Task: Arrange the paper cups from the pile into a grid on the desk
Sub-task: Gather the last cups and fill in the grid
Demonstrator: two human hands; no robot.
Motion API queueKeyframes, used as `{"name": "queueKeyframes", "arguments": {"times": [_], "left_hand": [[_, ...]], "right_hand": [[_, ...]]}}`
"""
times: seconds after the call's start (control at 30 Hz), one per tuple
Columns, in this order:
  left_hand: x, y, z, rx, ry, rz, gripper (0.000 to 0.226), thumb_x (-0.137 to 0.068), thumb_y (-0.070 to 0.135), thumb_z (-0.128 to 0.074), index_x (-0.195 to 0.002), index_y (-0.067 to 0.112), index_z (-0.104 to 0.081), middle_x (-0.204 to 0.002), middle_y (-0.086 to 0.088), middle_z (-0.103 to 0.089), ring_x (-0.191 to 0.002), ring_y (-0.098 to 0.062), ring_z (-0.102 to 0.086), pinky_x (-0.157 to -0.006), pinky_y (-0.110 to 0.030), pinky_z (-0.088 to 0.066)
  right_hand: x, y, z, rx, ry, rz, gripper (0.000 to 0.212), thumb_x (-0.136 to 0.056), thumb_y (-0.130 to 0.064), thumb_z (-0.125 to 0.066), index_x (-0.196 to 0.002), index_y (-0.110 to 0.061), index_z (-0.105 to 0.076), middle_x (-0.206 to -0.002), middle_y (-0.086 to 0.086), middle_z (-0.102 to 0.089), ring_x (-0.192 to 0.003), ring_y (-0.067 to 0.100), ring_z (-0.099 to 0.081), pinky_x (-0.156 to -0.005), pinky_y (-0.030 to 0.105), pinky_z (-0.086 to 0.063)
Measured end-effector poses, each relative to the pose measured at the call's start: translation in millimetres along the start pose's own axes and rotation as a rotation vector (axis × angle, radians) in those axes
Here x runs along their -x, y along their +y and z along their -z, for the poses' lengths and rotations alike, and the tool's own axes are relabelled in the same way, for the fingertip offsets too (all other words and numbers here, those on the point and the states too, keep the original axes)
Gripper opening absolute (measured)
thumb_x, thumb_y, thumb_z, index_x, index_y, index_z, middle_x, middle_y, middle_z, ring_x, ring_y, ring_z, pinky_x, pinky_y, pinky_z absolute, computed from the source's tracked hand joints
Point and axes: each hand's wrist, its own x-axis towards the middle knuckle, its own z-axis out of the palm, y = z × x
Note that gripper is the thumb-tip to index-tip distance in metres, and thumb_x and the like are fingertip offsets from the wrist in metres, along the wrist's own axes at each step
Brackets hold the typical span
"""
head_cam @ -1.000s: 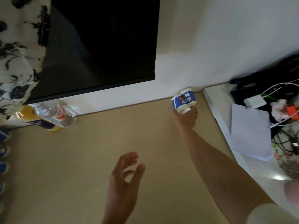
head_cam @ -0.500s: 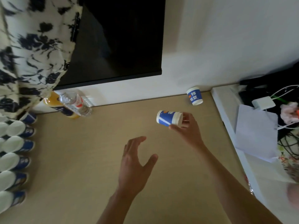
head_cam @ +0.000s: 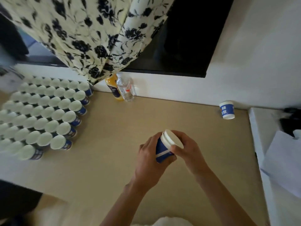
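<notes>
I'm gripping the tilted paper cup (head_cam: 162, 149), left hand (head_cam: 149, 162) round its wall and right hand (head_cam: 189, 150) on its rim, with the grid (head_cam: 48, 115) lying well left, nearer my left hand.

The left hand (head_cam: 149, 158) grips the cup (head_cam: 162, 148) round its side, back of the hand up, fingers curled behind the wall and thumb across the lower part. The right hand (head_cam: 187, 150) holds the same cup at its rim from the other side, fingers bent over the top edge. The thumbs lie close together. Both bare forearms rise from the lower edge and converge, the left from the middle, the right from the right.
</notes>
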Motion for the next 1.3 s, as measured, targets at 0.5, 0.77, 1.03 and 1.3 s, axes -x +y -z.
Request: {"name": "queueKeyframes", "arguments": {"times": [0.5,0.77,1.03,1.3], "left_hand": [[85.6,-75.3,106.7,0.08,0.349,0.261,0.07,-0.063,0.049,-0.081,-0.127,0.046,-0.052,-0.109,0.016,-0.063,-0.101,-0.01,-0.062,-0.086,-0.033,-0.053],[155.5,-135.3,213.8,0.218,0.535,0.31,0.06,-0.07,0.014,-0.089,-0.118,0.031,-0.057,-0.098,0.02,-0.069,-0.091,0.003,-0.063,-0.072,-0.005,-0.044],[212.7,-197.9,305.8,0.266,0.607,0.312,0.062,-0.069,0.012,-0.089,-0.117,0.029,-0.054,-0.104,0.029,-0.064,-0.094,0.004,-0.061,-0.072,-0.006,-0.045],[216.9,-256.4,360.7,0.285,0.668,0.328,0.063,-0.067,0.014,-0.09,-0.118,0.027,-0.055,-0.106,0.018,-0.067,-0.095,-0.005,-0.064,-0.077,-0.012,-0.048]], "right_hand": [[0.5,-36.8,-119.2,-0.294,0.04,0.103,0.066,-0.061,-0.035,-0.083,-0.123,-0.02,-0.064,-0.114,0.005,-0.072,-0.101,0.021,-0.069,-0.081,0.03,-0.055],[39.6,-11.6,-261.5,-0.178,-0.012,0.047,0.064,-0.059,-0.015,-0.083,-0.12,-0.012,-0.062,-0.104,-0.003,-0.074,-0.09,0.009,-0.07,-0.072,0.019,-0.054],[76.8,22.1,-396.4,-0.139,-0.048,-0.009,0.06,-0.067,0.005,-0.082,-0.121,-0.008,-0.061,-0.115,0.009,-0.072,-0.097,0.012,-0.071,-0.074,0.02,-0.055],[61.0,43.3,-477.4,-0.095,-0.007,-0.048,0.056,-0.074,0.013,-0.078,-0.12,-0.015,-0.061,-0.116,0.003,-0.07,-0.104,0.014,-0.068,-0.077,0.021,-0.055]]}}
